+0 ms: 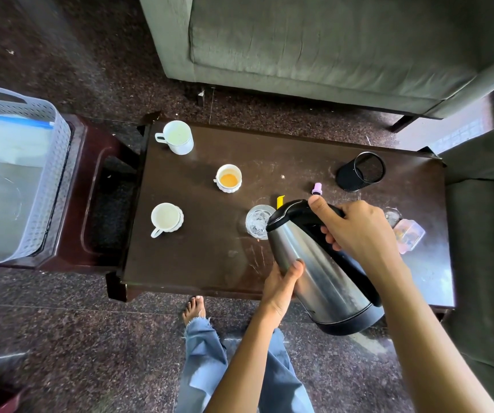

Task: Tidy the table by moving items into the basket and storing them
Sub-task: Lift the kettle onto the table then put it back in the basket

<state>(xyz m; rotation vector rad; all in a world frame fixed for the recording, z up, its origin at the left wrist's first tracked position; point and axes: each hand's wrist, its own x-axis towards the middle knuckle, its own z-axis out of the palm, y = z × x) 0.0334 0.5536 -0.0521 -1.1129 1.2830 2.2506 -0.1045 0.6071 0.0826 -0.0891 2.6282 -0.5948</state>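
Observation:
A steel kettle (326, 272) with a black lid and base hangs tilted above the dark table's (204, 257) front edge. My right hand (359, 231) grips its black handle, thumb on the lid. My left hand (284, 281) presses against its steel side from below. Three white cups stand on the table: a mug (177, 137) at the back left, a cup with orange liquid (228, 177) in the middle, a cup (166, 218) at the front left. A clear glass (258, 221) sits just beyond the kettle's lid. The grey perforated basket (47, 162) stands on a stool at the left.
A black mesh pen holder (360, 172), a small purple item (317, 188), a yellow item (280, 201) and a pink plastic box (409, 235) lie on the table's right part. A grey sofa (314, 49) stands beyond the table, an armchair (484, 234) to the right. My bare foot (194, 310) is near the table's front edge.

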